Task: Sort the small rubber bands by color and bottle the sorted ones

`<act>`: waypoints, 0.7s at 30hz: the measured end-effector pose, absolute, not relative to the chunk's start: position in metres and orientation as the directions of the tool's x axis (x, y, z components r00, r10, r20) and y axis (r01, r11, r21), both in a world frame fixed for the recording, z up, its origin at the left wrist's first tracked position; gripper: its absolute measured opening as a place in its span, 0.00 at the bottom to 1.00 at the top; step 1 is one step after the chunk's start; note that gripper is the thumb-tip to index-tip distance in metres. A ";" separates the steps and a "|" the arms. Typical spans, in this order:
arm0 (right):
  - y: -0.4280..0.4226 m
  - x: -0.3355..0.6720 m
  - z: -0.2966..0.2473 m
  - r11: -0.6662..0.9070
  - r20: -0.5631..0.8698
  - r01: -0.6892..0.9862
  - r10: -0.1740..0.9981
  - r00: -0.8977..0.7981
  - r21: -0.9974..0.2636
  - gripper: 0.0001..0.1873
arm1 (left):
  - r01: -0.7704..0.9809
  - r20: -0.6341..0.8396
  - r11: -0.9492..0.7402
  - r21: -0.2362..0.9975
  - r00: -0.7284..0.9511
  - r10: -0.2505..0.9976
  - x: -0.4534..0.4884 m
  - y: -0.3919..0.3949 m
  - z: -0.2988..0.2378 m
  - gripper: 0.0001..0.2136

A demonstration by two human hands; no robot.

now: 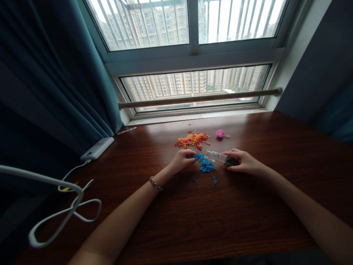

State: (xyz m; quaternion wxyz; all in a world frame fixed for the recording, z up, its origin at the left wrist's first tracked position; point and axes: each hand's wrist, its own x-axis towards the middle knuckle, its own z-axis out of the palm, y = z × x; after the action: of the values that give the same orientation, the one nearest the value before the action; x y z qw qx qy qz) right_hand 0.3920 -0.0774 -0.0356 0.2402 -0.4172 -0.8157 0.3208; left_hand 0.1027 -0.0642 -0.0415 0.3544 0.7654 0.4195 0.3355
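My right hand (244, 161) grips a small clear bottle (216, 156) lying on its side, its mouth pointing left toward a heap of blue rubber bands (205, 165). My left hand (182, 159) is closed in a pinch at the left edge of that blue heap, holding blue bands near the bottle's mouth. Two loose blue bands (195, 180) lie nearer to me on the wooden desk (220, 221). Behind the hands sits a pile of yellow, orange and red bands (193, 140). A bead bracelet (156, 183) circles my left wrist.
A small pink scoop (220, 133) lies behind the bottle. A white power bank (97, 148) with a white cable (66, 209) rests at the desk's left edge beside a teal curtain (55, 73). A window with a rail (198, 98) runs along the far edge.
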 end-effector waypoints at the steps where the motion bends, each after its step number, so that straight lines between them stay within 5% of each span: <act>1: -0.078 0.391 -0.035 0.451 0.120 0.533 0.831 -0.543 -0.716 0.28 | 0.375 0.227 -0.398 0.837 0.424 0.877 0.104 -0.066 -0.038 0.09; 10: -0.091 0.377 -0.031 0.526 0.150 0.524 0.787 -0.598 -0.669 0.27 | 0.384 0.322 -0.518 0.765 0.468 0.823 0.115 -0.080 -0.031 0.07; 16: -0.093 0.377 -0.030 0.518 0.148 0.523 0.792 -0.593 -0.677 0.27 | 0.281 0.312 -0.410 0.868 0.335 0.889 0.119 -0.083 -0.030 0.11; 21: -0.091 0.378 -0.030 0.504 0.164 0.530 0.811 -0.562 -0.682 0.27 | 0.149 0.264 -0.349 0.925 0.409 0.874 0.113 -0.081 -0.018 0.13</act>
State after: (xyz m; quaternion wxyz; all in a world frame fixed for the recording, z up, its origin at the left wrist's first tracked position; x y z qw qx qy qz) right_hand 0.3779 -0.0913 -0.0304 0.2397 -0.4022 -0.8335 0.2933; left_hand 0.1127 -0.0809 -0.0180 0.4436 0.7125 0.3588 0.4085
